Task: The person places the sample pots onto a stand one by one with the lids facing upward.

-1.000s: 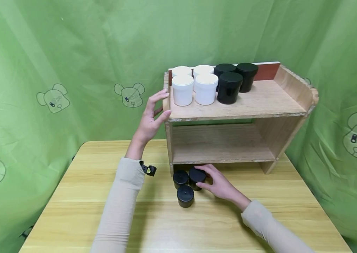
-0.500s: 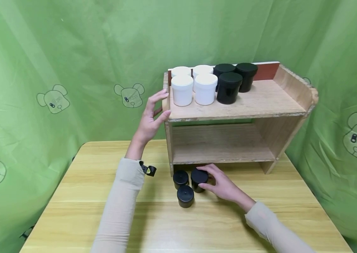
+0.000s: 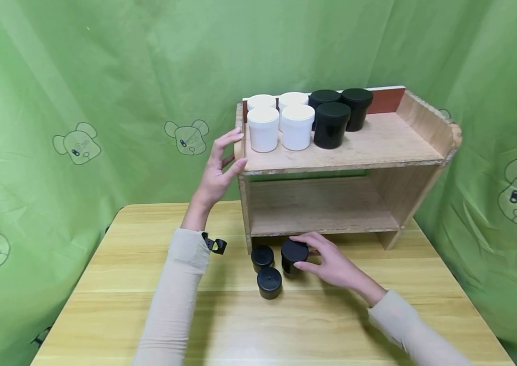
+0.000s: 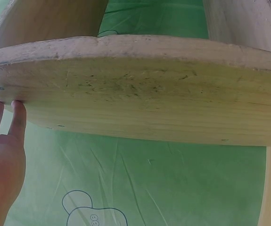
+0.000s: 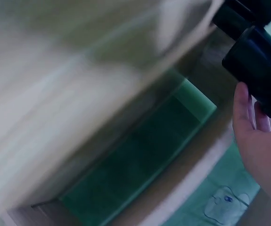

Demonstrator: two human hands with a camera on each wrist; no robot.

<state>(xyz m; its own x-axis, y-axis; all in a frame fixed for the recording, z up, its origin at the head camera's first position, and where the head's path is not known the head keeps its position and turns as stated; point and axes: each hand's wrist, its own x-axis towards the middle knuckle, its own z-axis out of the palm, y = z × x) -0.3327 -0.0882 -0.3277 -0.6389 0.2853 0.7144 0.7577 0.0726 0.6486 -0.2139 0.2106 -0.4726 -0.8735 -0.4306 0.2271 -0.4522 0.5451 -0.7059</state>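
My right hand point(image 3: 333, 262) holds a black lidded jar point(image 3: 293, 255) between thumb and fingers, close over the table before the shelf's lower edge. The same black jar point(image 5: 258, 66) appears in the right wrist view, with fingers along its side. Just left of it, two smaller black-lidded jars point(image 3: 269, 282) stand on the table, one behind the other. My left hand point(image 3: 216, 173) rests its fingertips on the left side of the wooden shelf point(image 3: 395, 142). Fingers point(image 4: 17, 120) press against that outer panel in the left wrist view, fairly straight.
On the shelf's upper board, white jars point(image 3: 264, 133) stand at the left and black jars point(image 3: 330, 127) beside them. The lower board point(image 3: 322, 206) is bare wood. Green cloth point(image 3: 139, 66) hangs behind the wooden table point(image 3: 148, 254).
My right hand has drawn its black jar to the right, away from the two smaller jars, and the jar looks slightly raised. The left hand stays on the shelf side.
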